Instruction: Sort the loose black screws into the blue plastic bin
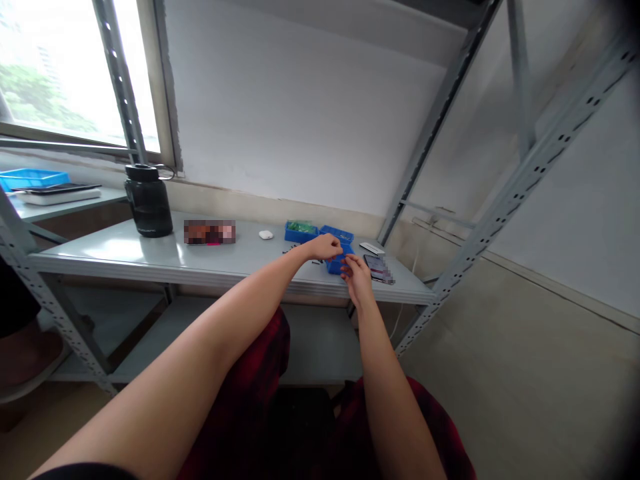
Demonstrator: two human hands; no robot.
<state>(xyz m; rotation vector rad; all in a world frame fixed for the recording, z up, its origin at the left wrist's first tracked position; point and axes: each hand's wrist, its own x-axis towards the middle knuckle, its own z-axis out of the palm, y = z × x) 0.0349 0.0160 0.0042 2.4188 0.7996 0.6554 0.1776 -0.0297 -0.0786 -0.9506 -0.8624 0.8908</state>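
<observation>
My left hand (324, 247) is closed in a pinch above a small blue bin (334, 267) near the shelf's front edge. Close beside it, my right hand (358, 276) has its thumb and fingertips drawn together at the same bin. Whatever sits between the fingers of either hand is too small to make out. Behind the hands is another blue bin (346, 235) with small pieces in it. To its left, a blue bin (301, 237) holds green packets (300, 227). Several small dark pieces (317, 262) lie on the shelf left of the front bin.
On the metal shelf (240, 263) stand a black bottle (149, 203), a blurred-out item (209, 233) and a white earbud case (266, 235). A phone (378, 268) and a white flat object (372, 249) lie at right. Slotted uprights (500, 207) frame the shelf. A person's foot (35, 360) shows at left.
</observation>
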